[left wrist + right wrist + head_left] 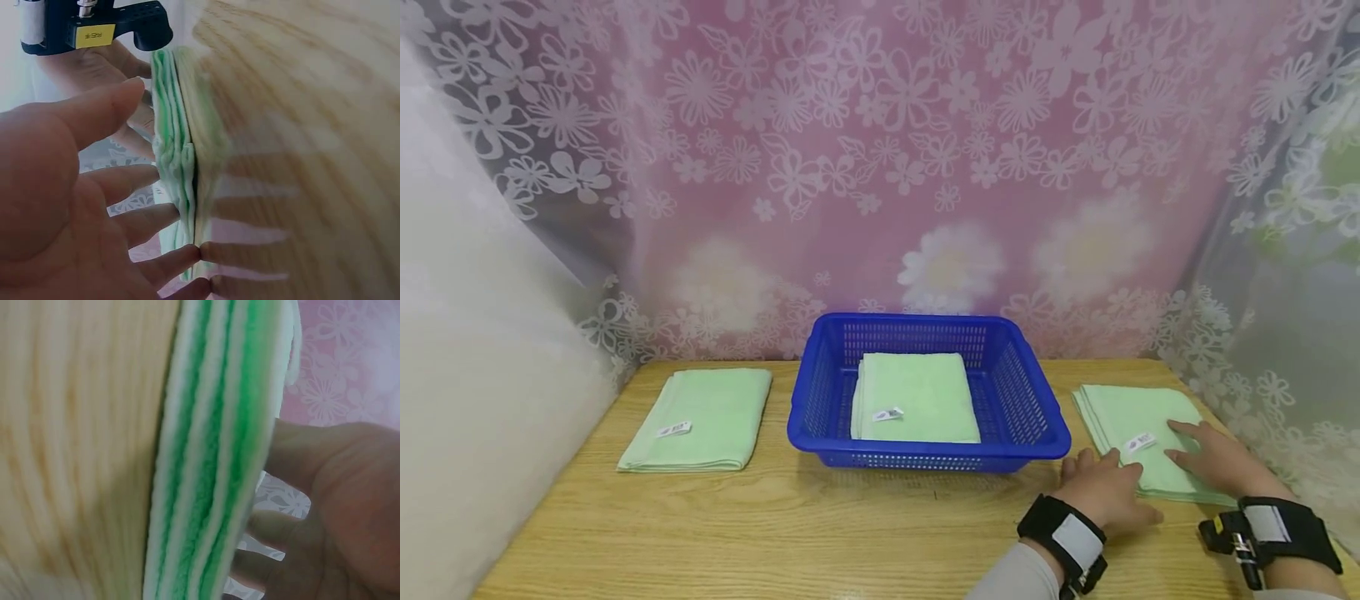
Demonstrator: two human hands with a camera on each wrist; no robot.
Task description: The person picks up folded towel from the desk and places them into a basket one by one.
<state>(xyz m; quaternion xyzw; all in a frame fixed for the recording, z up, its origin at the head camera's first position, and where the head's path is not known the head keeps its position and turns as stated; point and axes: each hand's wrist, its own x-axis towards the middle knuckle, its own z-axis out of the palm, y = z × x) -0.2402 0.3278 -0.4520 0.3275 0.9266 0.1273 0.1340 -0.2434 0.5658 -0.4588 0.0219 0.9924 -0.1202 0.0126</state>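
Observation:
A folded light-green towel [1157, 417] with a small white tag lies at the right end of the table. My left hand [1105, 492] is at its near-left side, fingers spread; in the left wrist view the fingers [147, 225] reach along the towel's layered edge [172, 125], with the lowest fingertips at the tabletop. My right hand [1221, 460] rests on the towel's right part with extended fingers. The right wrist view shows the stacked folds [209, 450] close up, with my right hand [337, 494] beside them and its fingertips hidden behind the towel.
A blue plastic basket [917, 454] stands mid-table, holding another folded green towel [917, 396]. A third folded towel [700, 421] lies at the left on the wooden table [775, 533]. A floral curtain [880, 167] hangs behind. Each wrist wears a black strap with a camera.

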